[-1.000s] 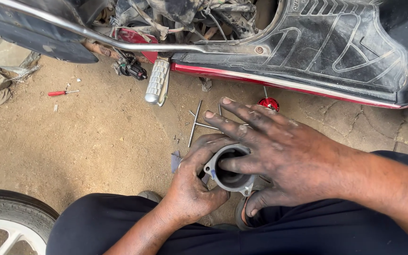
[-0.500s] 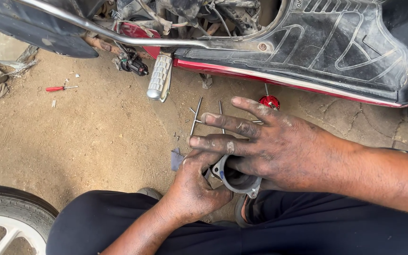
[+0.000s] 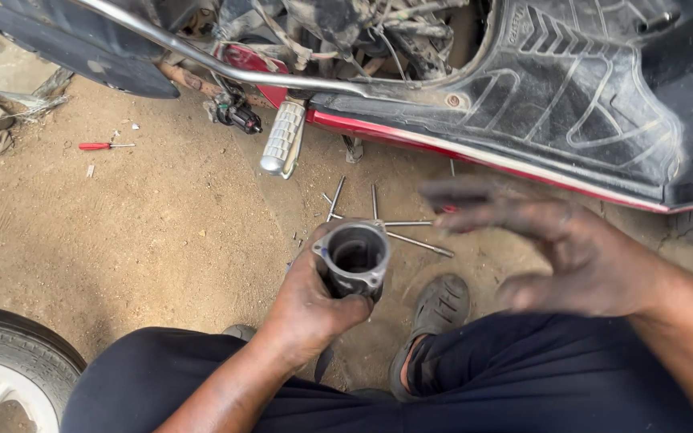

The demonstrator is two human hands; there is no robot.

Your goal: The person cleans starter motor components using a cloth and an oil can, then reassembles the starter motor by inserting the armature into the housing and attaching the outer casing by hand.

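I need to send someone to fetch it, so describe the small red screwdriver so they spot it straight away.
Start at the scooter lying across the top, then look at the bare dirt ground to its left. The screwdriver lies flat there, alone. Unlike the grey metal rods near the left hand, it has a bright red handle.

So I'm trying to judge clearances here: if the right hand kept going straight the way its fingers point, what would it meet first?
The right hand is open, fingers aimed leftward above the ground. First in that line would probably be the grey metal cylinder gripped in the left hand. The hand is motion-blurred and depth is unclear, so it might pass just above it.
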